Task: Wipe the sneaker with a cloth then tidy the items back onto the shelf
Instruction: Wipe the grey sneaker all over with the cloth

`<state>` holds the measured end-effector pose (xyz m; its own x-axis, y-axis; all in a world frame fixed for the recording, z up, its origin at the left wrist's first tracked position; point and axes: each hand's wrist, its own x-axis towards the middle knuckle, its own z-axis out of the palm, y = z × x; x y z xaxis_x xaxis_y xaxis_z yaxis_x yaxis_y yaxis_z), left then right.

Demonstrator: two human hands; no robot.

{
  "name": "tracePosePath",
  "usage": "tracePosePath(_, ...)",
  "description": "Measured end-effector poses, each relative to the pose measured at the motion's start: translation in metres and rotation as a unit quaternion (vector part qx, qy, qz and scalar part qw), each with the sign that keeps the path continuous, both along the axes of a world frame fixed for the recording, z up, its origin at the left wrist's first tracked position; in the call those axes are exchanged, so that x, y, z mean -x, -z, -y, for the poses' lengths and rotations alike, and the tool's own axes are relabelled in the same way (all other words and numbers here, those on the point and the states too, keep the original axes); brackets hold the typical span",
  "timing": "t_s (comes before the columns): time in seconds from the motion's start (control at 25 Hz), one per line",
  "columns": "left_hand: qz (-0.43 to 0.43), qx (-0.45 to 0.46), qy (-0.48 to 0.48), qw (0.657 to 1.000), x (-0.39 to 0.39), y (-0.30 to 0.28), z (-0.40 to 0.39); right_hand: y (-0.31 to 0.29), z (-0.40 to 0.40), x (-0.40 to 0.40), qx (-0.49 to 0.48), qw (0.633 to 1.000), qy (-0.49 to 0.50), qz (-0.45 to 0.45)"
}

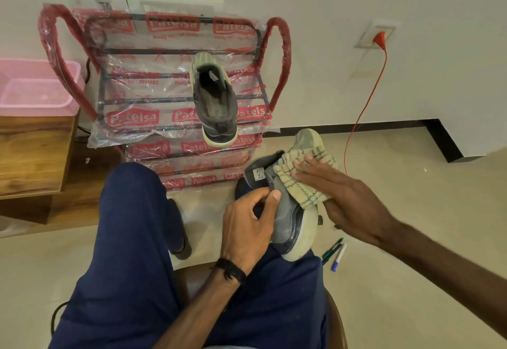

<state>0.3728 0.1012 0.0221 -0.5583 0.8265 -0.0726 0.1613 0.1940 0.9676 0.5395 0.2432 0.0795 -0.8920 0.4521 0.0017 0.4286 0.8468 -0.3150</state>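
A grey sneaker (288, 219) with a pale sole rests on its side across my right thigh. My left hand (247, 228) grips it at the collar, thumb on the upper. My right hand (340, 195) presses a yellowish checked cloth (304, 178) against the sneaker's side near the laces. The matching sneaker (215, 101) sits on the top tier of a red metal shoe shelf (279, 55) still wrapped in printed plastic, its toe pointing toward me.
A pink plastic basket (35, 88) stands on a wooden cabinet (33, 154) at the left. Two or three marker pens (336, 252) lie on the floor by my right knee. An orange cord (367, 101) hangs from a wall socket. A dark sandal (181, 236) is between my legs.
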Motion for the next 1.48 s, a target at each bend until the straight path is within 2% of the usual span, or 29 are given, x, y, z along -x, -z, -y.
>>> tracePosePath(0.16,0.13,-0.003,0.025,0.991,0.006,0.0,0.007,-0.007,0.033,-0.015,0.036,0.992,-0.119,-0.018)
tracePosePath(0.24,0.149,-0.001,0.065,0.987,0.009,-0.003,0.011,-0.01,0.026,-0.019,-0.002,0.982,-0.187,-0.006)
tracePosePath(0.28,0.138,-0.001,0.084,0.987,0.01,-0.003,0.011,-0.007,0.014,-0.018,-0.026,0.982,-0.187,0.001)
tracePosePath(0.36,0.098,-0.008,0.116,0.988,0.011,-0.005,0.007,-0.003,-0.015,-0.012,-0.055,0.991,-0.12,0.014)
tracePosePath(0.48,0.031,-0.021,0.132,0.991,0.011,-0.007,0.002,-0.004,-0.031,-0.006,-0.044,0.998,-0.048,0.023)
tracePosePath(0.64,0.035,-0.014,0.122,0.992,0.017,0.005,0.006,-0.006,0.004,-0.022,0.044,0.989,-0.143,0.013)
tracePosePath(0.72,0.033,-0.005,0.128,0.991,0.017,0.006,0.007,-0.006,-0.007,-0.019,0.015,0.988,-0.149,0.024)
tracePosePath(0.8,0.016,-0.005,0.133,0.991,0.014,0.002,0.003,-0.001,-0.026,-0.01,-0.022,0.997,-0.062,0.035)
tracePosePath(0.88,0.009,-0.013,0.129,0.991,0.01,-0.002,-0.001,0.003,-0.025,-0.003,-0.011,0.999,-0.01,0.033)
tracePosePath(1.08,0.071,0.002,0.106,0.992,0.014,0.006,0.005,-0.004,0.02,-0.022,0.084,0.991,-0.099,-0.012)
tracePosePath(1.16,0.062,0.003,0.107,0.992,0.013,0.006,0.007,-0.004,0.009,-0.021,0.046,0.99,-0.135,0.003)
tracePosePath(1.24,0.042,-0.001,0.115,0.992,0.01,0.002,0.003,0.001,-0.014,-0.014,-0.004,0.996,-0.085,0.028)
tracePosePath(1.32,0.015,-0.005,0.12,0.993,0.007,-0.002,0.001,0.003,-0.026,-0.008,-0.007,0.999,-0.016,0.043)
tracePosePath(1.36,0.001,-0.005,0.115,0.993,0.008,-0.003,0.001,0.003,-0.024,-0.008,0.002,0.999,-0.017,0.036)
tracePosePath(1.48,-0.016,0.013,0.103,0.994,0.013,0.003,0.01,-0.002,0.003,-0.019,0.035,0.992,-0.118,0.021)
